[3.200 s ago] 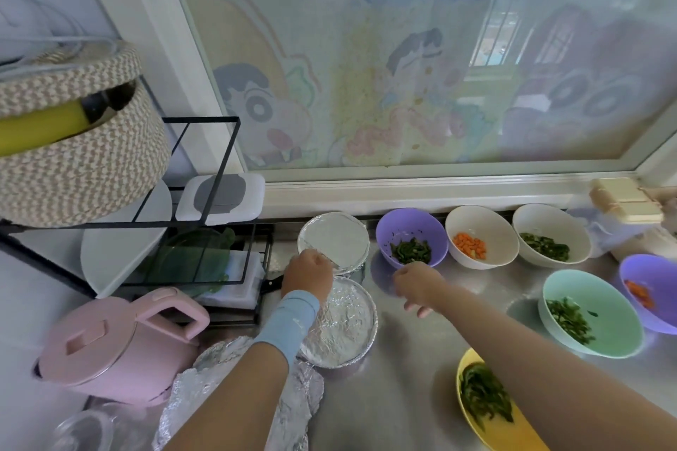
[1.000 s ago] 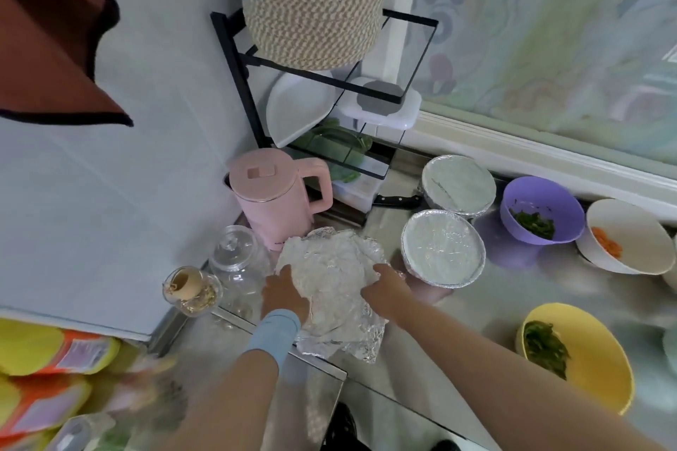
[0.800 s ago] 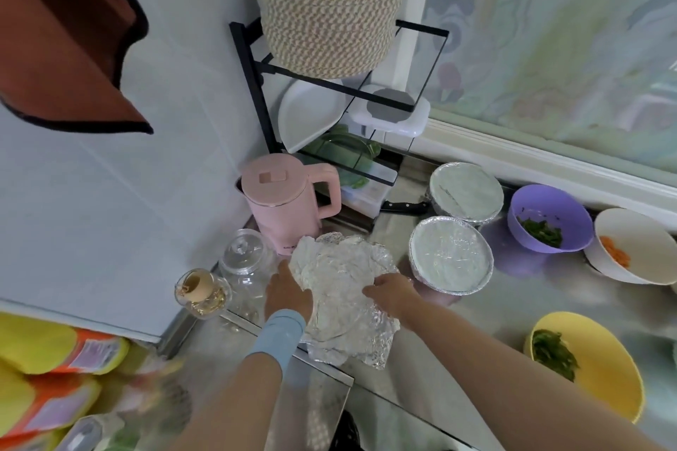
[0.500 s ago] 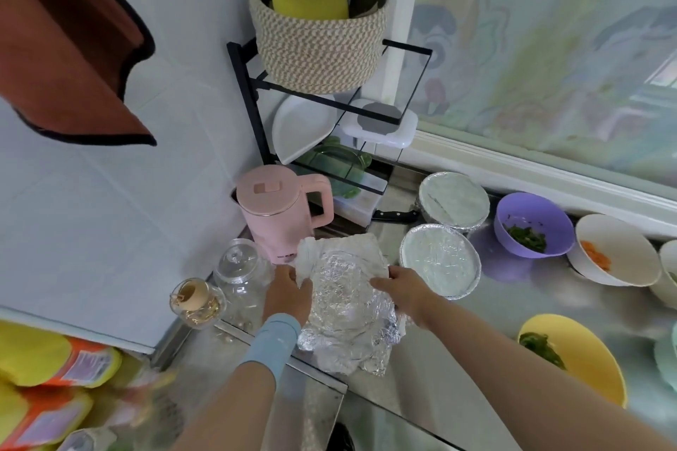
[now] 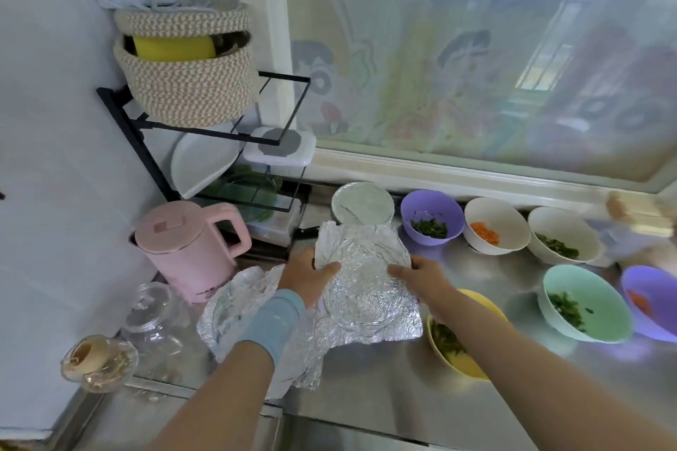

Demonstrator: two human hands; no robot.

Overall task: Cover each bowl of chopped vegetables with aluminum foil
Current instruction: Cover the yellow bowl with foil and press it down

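Note:
A crinkled sheet of aluminum foil (image 5: 366,278) is held above the steel counter (image 5: 476,267). My left hand (image 5: 306,276) pinches its left edge and my right hand (image 5: 421,276) grips its right edge. It hides the second foil-covered bowl. More loose foil (image 5: 238,308) lies under my left forearm. One foil-covered bowl (image 5: 362,203) stands at the back. Uncovered bowls hold chopped vegetables: a purple bowl (image 5: 432,216), a white bowl with carrot (image 5: 494,225), a second white bowl (image 5: 562,240), a mint bowl (image 5: 586,304), another purple bowl (image 5: 652,304) and a yellow bowl (image 5: 458,351) under my right forearm.
A pink kettle (image 5: 187,249) stands left of the foil. A glass jar (image 5: 154,318) and a small glass dish (image 5: 95,362) sit near the counter's left front. A black rack (image 5: 219,135) with a woven basket (image 5: 187,73) stands in the back-left corner.
Both hands lifted one foil sheet off the pile and carried it right, over the nearer covered bowl. My view swung back right, showing more uncovered bowls.

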